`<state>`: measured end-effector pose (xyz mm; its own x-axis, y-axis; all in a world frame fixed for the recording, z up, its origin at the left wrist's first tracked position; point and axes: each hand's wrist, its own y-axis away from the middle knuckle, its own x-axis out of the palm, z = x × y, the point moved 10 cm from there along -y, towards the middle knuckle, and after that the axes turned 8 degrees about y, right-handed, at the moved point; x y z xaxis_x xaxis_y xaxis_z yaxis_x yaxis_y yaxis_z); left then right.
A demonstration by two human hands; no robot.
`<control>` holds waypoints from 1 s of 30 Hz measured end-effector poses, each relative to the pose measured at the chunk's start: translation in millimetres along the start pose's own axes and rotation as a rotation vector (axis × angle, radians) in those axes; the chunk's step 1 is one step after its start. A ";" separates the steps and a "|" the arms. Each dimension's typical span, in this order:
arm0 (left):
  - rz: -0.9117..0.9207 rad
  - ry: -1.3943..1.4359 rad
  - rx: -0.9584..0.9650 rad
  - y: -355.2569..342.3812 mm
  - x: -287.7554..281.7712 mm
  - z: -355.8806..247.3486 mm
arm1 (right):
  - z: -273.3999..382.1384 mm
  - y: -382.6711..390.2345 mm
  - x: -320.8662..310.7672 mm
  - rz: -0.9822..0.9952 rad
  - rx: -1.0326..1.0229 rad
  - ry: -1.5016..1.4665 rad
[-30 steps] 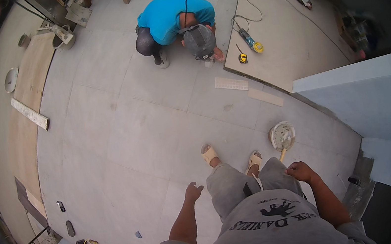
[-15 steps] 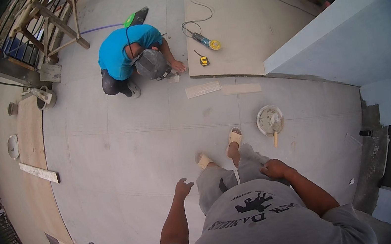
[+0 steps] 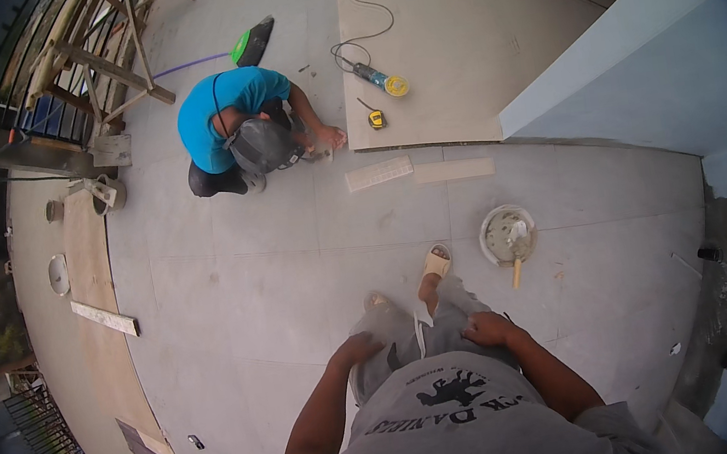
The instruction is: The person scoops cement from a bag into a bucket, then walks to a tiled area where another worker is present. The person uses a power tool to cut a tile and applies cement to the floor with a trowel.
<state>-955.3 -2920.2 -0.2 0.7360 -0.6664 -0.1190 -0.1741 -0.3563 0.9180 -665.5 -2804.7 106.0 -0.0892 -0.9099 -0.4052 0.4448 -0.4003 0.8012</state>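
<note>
Hands resting on grey dusty trousers (image 3: 416, 336): left hand (image 3: 358, 349) lying on the left thigh, fingers loosely curled and gripping nothing; right hand (image 3: 489, 328) lying on the right thigh, fingers spread flat and relaxed. Just beyond, standing in pale slip-on sandals (image 3: 434, 262) on smooth, large grey floor tiles (image 3: 276, 267). Near right of the feet, sitting on the tiles, a round white bucket (image 3: 508, 235) caked with grey mortar, a wooden handle sticking out. Farther off, lying flat, two narrow rectangular tile strips (image 3: 379, 173). Beyond these, crouching over the tile edge, a person in a blue shirt (image 3: 223, 117). Far right, lying on a beige slab, a yellow-disc angle grinder (image 3: 382, 80) with coiled cable.
</note>
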 end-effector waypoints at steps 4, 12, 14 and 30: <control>-0.097 -0.241 -0.134 2.8 -27.4 -40.2 | -24.8 -8.1 3.8 0.082 -0.051 -0.065; -0.057 -0.128 -0.091 0.4 -44.0 -70.1 | -19.8 -16.3 5.6 0.156 0.000 -0.100; 0.007 -0.114 -0.086 -12.4 -36.0 -56.0 | -12.9 -16.5 8.9 0.191 0.030 -0.133; 0.286 0.071 -0.137 -13.7 -132.7 -4.1 | 51.5 -50.2 -2.6 0.102 0.166 -0.184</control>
<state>-1048.0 -2824.3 4.6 0.7149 -0.6773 0.1737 -0.2944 -0.0662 0.9534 -733.5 -2787.9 89.5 -0.2182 -0.9450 -0.2438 0.3086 -0.3038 0.9014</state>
